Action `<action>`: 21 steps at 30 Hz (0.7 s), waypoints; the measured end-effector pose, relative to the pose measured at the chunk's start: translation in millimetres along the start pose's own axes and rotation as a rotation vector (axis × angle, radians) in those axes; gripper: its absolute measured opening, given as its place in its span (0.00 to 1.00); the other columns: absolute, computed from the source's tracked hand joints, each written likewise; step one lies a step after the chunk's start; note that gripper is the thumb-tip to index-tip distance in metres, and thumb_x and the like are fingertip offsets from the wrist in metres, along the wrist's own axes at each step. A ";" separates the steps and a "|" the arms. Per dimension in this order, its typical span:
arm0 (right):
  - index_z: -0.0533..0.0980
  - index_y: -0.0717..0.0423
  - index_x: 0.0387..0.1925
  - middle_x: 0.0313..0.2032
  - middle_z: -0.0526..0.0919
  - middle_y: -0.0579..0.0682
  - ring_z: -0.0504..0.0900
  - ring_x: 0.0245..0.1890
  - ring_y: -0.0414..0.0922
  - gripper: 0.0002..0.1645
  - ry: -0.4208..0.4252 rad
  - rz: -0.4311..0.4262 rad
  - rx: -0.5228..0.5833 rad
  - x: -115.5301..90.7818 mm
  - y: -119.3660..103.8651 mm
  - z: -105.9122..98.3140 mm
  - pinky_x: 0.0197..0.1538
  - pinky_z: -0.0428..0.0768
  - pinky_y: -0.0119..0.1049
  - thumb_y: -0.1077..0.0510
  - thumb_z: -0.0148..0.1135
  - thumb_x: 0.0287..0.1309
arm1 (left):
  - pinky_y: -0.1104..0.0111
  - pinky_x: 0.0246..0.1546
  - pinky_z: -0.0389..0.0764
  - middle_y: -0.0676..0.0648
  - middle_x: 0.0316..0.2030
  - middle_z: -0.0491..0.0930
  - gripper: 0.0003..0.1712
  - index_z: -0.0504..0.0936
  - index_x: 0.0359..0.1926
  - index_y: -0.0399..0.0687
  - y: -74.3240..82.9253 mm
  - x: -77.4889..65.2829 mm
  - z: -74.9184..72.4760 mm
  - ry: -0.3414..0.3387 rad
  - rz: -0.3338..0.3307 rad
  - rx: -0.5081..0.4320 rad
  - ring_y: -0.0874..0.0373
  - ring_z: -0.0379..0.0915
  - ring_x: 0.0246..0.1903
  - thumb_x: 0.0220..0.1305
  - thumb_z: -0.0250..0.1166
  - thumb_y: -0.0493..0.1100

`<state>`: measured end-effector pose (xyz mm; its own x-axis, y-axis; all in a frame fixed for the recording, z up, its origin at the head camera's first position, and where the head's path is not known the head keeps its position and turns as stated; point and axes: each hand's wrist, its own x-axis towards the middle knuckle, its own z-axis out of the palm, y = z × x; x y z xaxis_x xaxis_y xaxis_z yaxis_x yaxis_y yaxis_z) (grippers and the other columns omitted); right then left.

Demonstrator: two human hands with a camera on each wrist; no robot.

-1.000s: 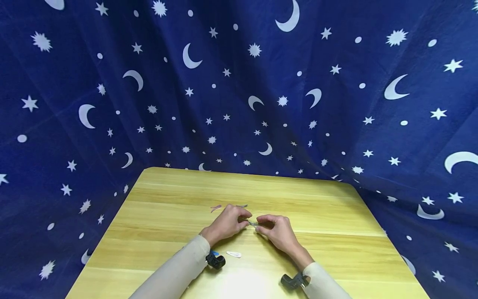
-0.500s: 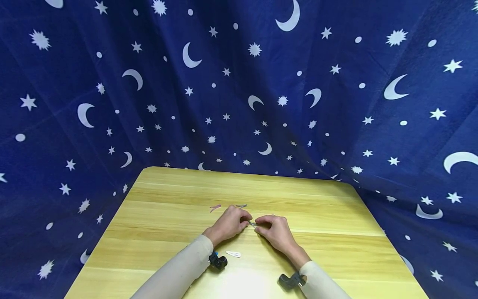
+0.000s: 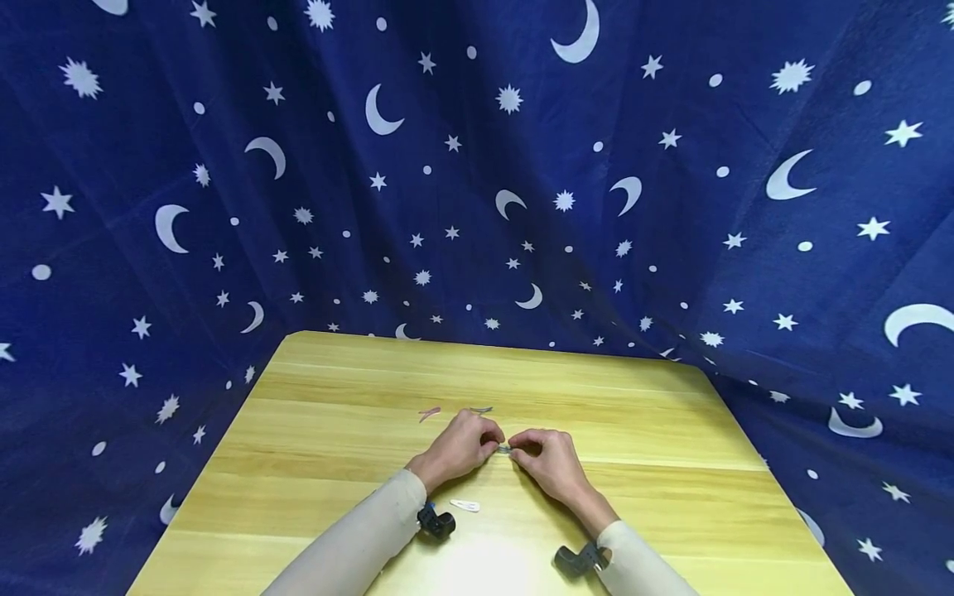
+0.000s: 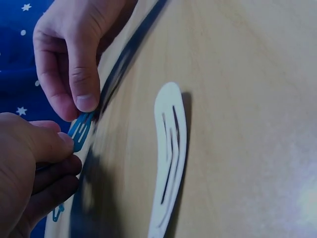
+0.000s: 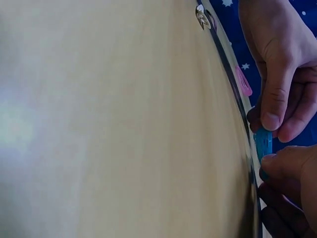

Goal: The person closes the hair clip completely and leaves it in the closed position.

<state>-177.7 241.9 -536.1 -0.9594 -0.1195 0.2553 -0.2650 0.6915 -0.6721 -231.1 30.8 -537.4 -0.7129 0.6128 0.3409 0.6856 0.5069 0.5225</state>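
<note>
A teal snap hair clip (image 4: pixel 81 130) is held between my two hands above the table. In the head view my left hand (image 3: pixel 462 445) pinches its left end and my right hand (image 3: pixel 550 465) pinches the other. The left wrist view shows the clip's slotted middle between both sets of fingertips; its ends are covered by them. A white snap hair clip (image 3: pixel 465 506) lies on the table nearer the body, beside my left wrist. Beyond my left hand lie a pink hair clip (image 3: pixel 429 413) and a dark greyish hair clip (image 3: pixel 482 410).
The wooden table (image 3: pixel 633 414) carries the loose clips. A bit of blue (image 3: pixel 432 504) shows beside the camera on my left wrist, mostly hidden. A dark blue curtain (image 3: pixel 477 165) with moons and stars hangs behind the table.
My hands have stayed nearly in place, the right shifting slightly left. Between the fingertips the clip looked curved before and now appears straighter.
</note>
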 end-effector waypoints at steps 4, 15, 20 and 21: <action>0.92 0.44 0.35 0.34 0.94 0.37 0.91 0.39 0.37 0.11 -0.008 0.013 0.036 -1.3 -1.0 -0.2 0.47 0.87 0.32 0.65 0.80 0.60 | 0.79 0.40 0.83 0.54 0.35 0.93 0.06 0.95 0.42 0.46 0.7 -4.1 -1.9 0.006 -0.019 -0.066 0.72 0.82 0.33 0.68 0.75 0.33; 0.90 0.41 0.33 0.34 0.93 0.35 0.90 0.41 0.36 0.13 -0.061 -0.009 0.109 0.7 -7.7 -4.0 0.51 0.87 0.33 0.65 0.78 0.61 | 0.77 0.38 0.85 0.50 0.35 0.93 0.05 0.93 0.43 0.40 2.8 -12.8 -13.3 0.025 -0.076 -0.249 0.71 0.84 0.34 0.69 0.74 0.31; 0.91 0.40 0.33 0.35 0.94 0.39 0.92 0.46 0.40 0.13 -0.071 -0.017 0.136 3.5 -12.0 -6.6 0.58 0.89 0.42 0.66 0.78 0.60 | 0.76 0.40 0.86 0.50 0.36 0.93 0.04 0.93 0.43 0.41 4.9 -12.8 -18.2 0.028 -0.106 -0.292 0.70 0.86 0.35 0.70 0.74 0.32; 0.91 0.41 0.33 0.36 0.94 0.41 0.92 0.46 0.41 0.13 -0.070 -0.018 0.142 4.2 -12.5 -6.8 0.59 0.89 0.44 0.66 0.78 0.59 | 0.76 0.40 0.86 0.50 0.36 0.94 0.04 0.93 0.43 0.42 5.1 -12.9 -19.1 0.030 -0.111 -0.295 0.70 0.86 0.35 0.70 0.74 0.32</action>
<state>-177.7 237.5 -521.9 -0.9575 -0.1834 0.2227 -0.2883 0.5813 -0.7609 -221.2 13.9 -524.2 -0.7879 0.5432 0.2901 0.5344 0.3690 0.7604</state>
